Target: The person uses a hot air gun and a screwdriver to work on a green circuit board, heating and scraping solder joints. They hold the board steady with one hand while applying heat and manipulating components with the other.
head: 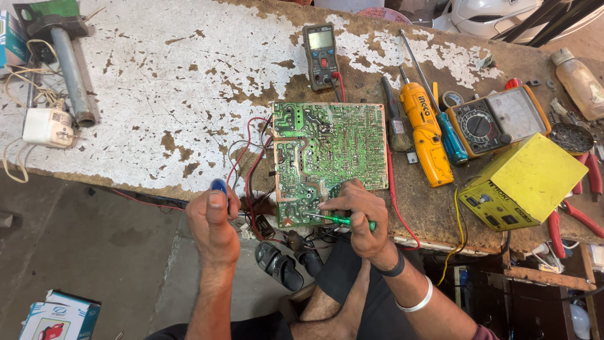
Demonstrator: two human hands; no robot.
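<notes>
Right hand [360, 211]: closed around a green-handled tool [343, 220], held like a pen, its thin metal tip resting on the lower edge of the circuit board [327, 154]. A dark band and a pale bangle sat on that wrist.

Left hand [212, 217]: closed around a blue-tipped tool [219, 186], raised just off the bench edge, left of the board and apart from it.

Circuit board: green, solder side up, lying flat near the front edge of the workbench [157, 94], red wires [248, 157] trailing from its left side.

Behind the board: a digital multimeter [320, 53].

Right of the board, in order: a small brush [395, 119], an orange screwdriver [425, 135], a blue screwdriver [450, 140], an analogue meter [497, 118], a yellow box unit [522, 182], red-handled pliers [588, 189].

Far left: a grey metal pipe [70, 72] and a white plug adapter [48, 126].

Workbench: white paint, badly flaked.
</notes>
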